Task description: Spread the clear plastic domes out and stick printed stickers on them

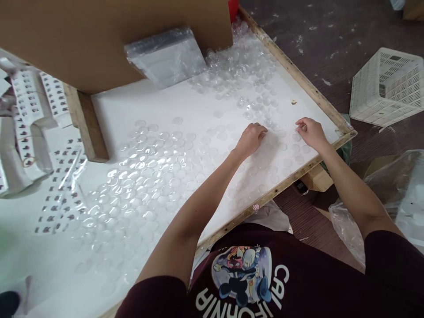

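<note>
Many clear round glass discs [145, 172] lie spread flat over a white board [132, 110] with a wooden rim. A heap of the same discs [238, 66] is piled at the far corner. My left hand [250, 139] rests on the board among the discs, its fingers curled down onto them. My right hand [309, 131] is a short way to its right, near the rim, with fingertips pinched together over a disc. What the fingers hold is too small to make out.
A brown cardboard sheet [99, 39] stands at the back with a stack of clear plastic bags [167, 55] against it. Sticker sheets [58, 194] lie at the left. A white plastic basket [387, 86] sits on the floor at the right, a clear bag [394, 190] below it.
</note>
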Action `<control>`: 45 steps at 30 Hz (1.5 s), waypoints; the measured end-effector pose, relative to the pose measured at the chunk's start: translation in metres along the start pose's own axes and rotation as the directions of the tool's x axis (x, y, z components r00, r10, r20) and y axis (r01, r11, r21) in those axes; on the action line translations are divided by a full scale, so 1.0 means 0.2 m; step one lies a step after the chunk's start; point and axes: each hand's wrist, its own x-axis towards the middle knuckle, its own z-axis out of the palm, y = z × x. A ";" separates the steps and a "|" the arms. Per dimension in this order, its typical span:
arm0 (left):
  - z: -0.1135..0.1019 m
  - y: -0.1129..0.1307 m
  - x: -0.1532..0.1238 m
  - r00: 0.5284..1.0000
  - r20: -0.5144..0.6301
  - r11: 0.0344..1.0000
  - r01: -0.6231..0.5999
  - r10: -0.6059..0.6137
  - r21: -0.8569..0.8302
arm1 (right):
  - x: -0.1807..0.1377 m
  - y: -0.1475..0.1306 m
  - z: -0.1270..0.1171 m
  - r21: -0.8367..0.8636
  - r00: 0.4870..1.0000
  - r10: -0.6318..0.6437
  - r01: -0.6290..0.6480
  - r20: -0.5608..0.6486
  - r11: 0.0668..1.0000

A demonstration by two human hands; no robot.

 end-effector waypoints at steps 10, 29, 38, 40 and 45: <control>0.06 0.16 -0.17 0.948 0.168 0.935 -0.299 0.269 0.193 | -0.19 -0.24 0.11 -0.002 0.870 -0.387 0.407 0.305 0.913; 0.05 0.13 -0.20 0.989 0.042 0.985 -0.147 0.144 0.093 | -0.17 -0.23 0.09 0.401 0.883 -0.036 -0.175 0.468 0.899; 0.09 0.20 -0.17 0.978 0.074 0.969 -0.204 0.195 0.142 | -0.09 -0.22 0.05 0.334 0.915 0.025 -0.172 0.403 0.927; 0.11 0.21 -0.15 0.976 0.068 0.968 -0.216 0.208 0.131 | -0.09 -0.21 0.05 0.294 0.933 0.031 -0.144 0.357 0.945; 0.14 0.23 -0.13 0.979 0.063 0.972 -0.199 0.192 0.125 | -0.12 -0.20 0.06 0.188 0.950 -0.061 0.002 0.307 0.982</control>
